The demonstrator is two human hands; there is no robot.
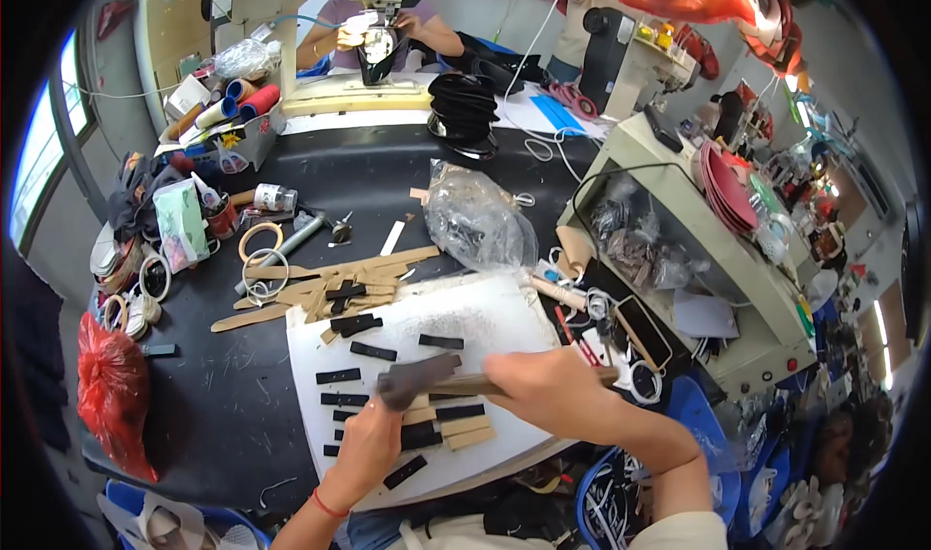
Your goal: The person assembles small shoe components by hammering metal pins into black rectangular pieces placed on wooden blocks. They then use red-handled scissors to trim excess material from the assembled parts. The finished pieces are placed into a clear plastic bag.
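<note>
The right hand [558,390] is clenched around the wooden handle of a hammer [427,380], gripping it near its right end. The hammer lies almost level across the view, its long axis running left to right, with the dark grey head pointing left and slightly down toward the left hand [367,443]. The head looks blunt and worn, blurred at its edges, and the handle is pale brown wood. It sits just above the white sheet [485,322] spread on the dark counter [233,395], over the lower middle of that sheet.

The left hand rests on the sheet directly below the hammer head, fingers curled down on a small black strip [419,436]; whether it pinches the strip or only presses it flat cannot be told. A red band circles that wrist.

More short black strips lie scattered over the sheet, most with their long sides running roughly left to right, and a few tan strips [467,432] lie just right of the left hand. Farther up the counter lies a heap of tan strips and black pieces [330,288], a crumpled clear plastic bag [475,220], and rolls of tape [260,240]. A red bag [112,390] sits at the counter's left edge.
</note>
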